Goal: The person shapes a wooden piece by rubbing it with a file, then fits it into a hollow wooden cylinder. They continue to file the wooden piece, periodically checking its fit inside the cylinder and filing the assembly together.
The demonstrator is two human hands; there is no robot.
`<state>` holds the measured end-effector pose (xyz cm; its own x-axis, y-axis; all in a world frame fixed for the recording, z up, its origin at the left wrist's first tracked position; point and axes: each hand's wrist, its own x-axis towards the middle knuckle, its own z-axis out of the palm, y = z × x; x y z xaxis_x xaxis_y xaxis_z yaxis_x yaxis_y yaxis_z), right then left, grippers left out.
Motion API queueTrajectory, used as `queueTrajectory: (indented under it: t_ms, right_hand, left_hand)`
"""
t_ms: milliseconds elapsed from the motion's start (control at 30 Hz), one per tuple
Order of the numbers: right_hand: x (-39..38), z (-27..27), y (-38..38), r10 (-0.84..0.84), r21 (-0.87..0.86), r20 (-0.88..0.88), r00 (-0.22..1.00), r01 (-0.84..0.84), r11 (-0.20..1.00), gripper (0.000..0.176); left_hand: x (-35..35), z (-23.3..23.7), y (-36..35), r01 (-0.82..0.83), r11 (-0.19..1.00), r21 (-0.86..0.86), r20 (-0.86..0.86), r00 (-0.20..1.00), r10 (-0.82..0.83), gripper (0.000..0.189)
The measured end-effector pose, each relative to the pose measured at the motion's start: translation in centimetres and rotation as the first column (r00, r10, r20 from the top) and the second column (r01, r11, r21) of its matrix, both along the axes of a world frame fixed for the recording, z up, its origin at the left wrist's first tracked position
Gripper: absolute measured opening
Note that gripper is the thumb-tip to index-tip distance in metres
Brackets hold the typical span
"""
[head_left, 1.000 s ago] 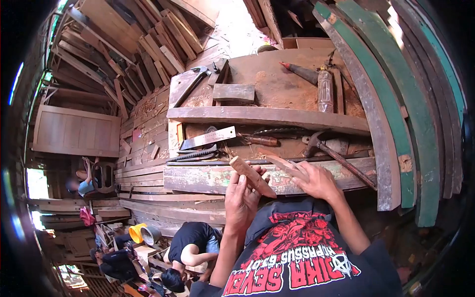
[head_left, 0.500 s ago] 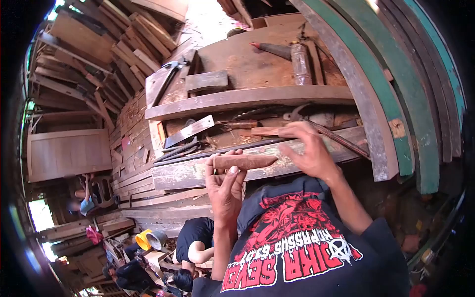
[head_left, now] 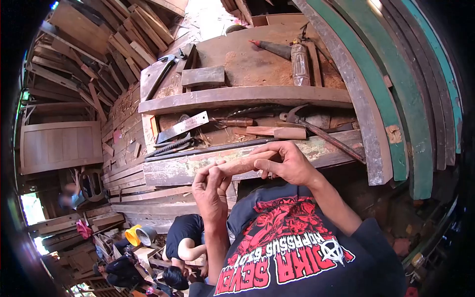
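Observation:
A short wooden piece (head_left: 241, 165), narrowing toward its right end, is held level in front of my shirt. The fingers and thumb of my left hand (head_left: 210, 190) pinch its left end. My right hand (head_left: 287, 163) closes around the right end, its thumb along the near side and its fingertips partly hidden. Just beyond my hands, small wood blocks (head_left: 289, 133) lie in the bench trough. To their right rests a hammer (head_left: 324, 138) with a long handle. Left of them are a wooden tool handle (head_left: 237, 122) and a flat metal blade (head_left: 183, 127).
The bench's near beam (head_left: 168, 171) runs below my hands. Behind the trough is a raised board (head_left: 247, 97), with another hammer (head_left: 161, 79) and a plastic bottle (head_left: 300, 64) beyond. Long green-edged planks (head_left: 396, 104) stand at right. Another person (head_left: 183, 242) bends down at lower left.
My right hand has come down and left from over the wood blocks and now grips the right end of the wooden piece. The piece has tilted slightly, its right end higher.

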<state>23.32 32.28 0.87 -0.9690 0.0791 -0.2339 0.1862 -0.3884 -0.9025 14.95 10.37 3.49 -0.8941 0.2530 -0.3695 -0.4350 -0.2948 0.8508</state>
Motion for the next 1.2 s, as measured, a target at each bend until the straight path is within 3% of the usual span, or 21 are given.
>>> queueTrajectory:
  t_ms: [33, 167, 200, 267, 333, 400, 433, 500, 533, 633, 833, 933, 1033, 1133, 1200]
  right_hand:
    - [0.0, 0.2, 0.3, 0.007, 0.001, 0.021, 1.000, -0.007, 1.000, 0.035]
    - [0.3, 0.7, 0.6, -0.070, 0.017, 0.002, 0.998, 0.070, 0.997, 0.033]
    - [0.6, 0.5, 0.7, -0.085, 0.008, 0.010, 0.996, 0.085, 0.996, 0.034]
    - [0.8, 0.0, 0.6, -0.107, -0.012, 0.022, 0.994, 0.108, 0.994, 0.037]
    - [0.7, 0.5, 0.1, -0.172, -0.011, 0.034, 0.985, 0.172, 0.985, 0.038]
    - [0.6, 0.5, -0.8, -0.206, 0.059, -0.011, 0.979, 0.206, 0.977, 0.038]
    - [0.6, 0.0, -1.3, -0.206, 0.129, -0.060, 0.977, 0.212, 0.969, 0.038]
    - [0.5, 0.9, -2.0, -0.182, 0.248, -0.098, 0.978, 0.201, 0.948, 0.037]
    - [0.3, 0.9, -2.5, -0.177, 0.344, -0.200, 0.964, 0.238, 0.908, 0.038]
    - [0.0, 1.2, -3.5, -0.128, 0.542, -0.419, 0.899, 0.360, 0.759, 0.039]
    - [0.7, 1.6, -4.2, -0.189, 0.557, -0.287, 0.939, 0.325, 0.765, 0.026]
    - [0.9, 2.0, -3.7, -0.183, 0.413, -0.100, 0.978, 0.208, 0.887, 0.031]
    - [0.7, 1.1, -3.8, -0.229, 0.318, -0.063, 0.971, 0.237, 0.918, 0.044]
    - [0.5, -0.9, -4.4, -0.110, 0.151, -0.026, 0.994, 0.113, 0.982, 0.054]
    - [0.4, -2.7, -5.6, -0.025, -0.019, 0.016, 1.000, 0.025, 0.999, 0.051]
  left_hand:
    - [-0.4, 0.0, 0.0, -0.056, 0.995, -0.078, -0.036, 0.998, 0.053, 0.011]
    - [-2.8, -0.5, -2.7, -0.321, 0.945, -0.058, -0.068, 0.946, 0.317, 0.019]
    - [-3.2, -0.6, -4.0, -0.276, 0.961, -0.003, -0.056, 0.960, 0.275, 0.017]
    - [-3.1, -1.6, -4.4, -0.217, 0.969, -0.120, -0.046, 0.976, 0.213, 0.035]
    - [-1.4, 0.6, -0.5, -0.086, 0.966, -0.242, -0.034, 0.996, 0.080, 0.047]
    - [-0.3, -0.9, 0.8, 0.170, 0.961, -0.220, 0.054, 0.985, -0.162, 0.059]
    - [0.2, -0.5, 1.8, 0.240, 0.962, -0.130, 0.080, 0.970, -0.231, 0.062]
    - [0.5, -0.5, 3.3, 0.224, 0.974, 0.012, 0.133, 0.965, -0.224, 0.050]
    - [0.3, -0.7, 3.4, 0.203, 0.974, 0.097, 0.171, 0.961, -0.217, 0.046]
    - [-0.5, -0.9, 2.8, 0.175, 0.981, 0.087, 0.190, 0.963, -0.188, 0.040]
    - [-1.2, -0.8, 1.2, 0.045, 0.996, 0.074, 0.186, 0.981, -0.058, 0.048]
    - [-1.6, -0.8, 0.2, 0.037, 0.996, 0.080, 0.115, 0.992, -0.046, 0.048]
    - [-1.6, -0.6, -0.1, 0.052, 0.994, 0.092, 0.050, 0.997, -0.057, 0.050]
    - [-1.2, -0.8, -0.1, 0.109, 0.990, 0.084, 0.040, 0.993, -0.113, 0.052]
    - [-1.0, -0.9, 0.7, 0.104, 0.989, 0.105, 0.055, 0.992, -0.110, 0.055]
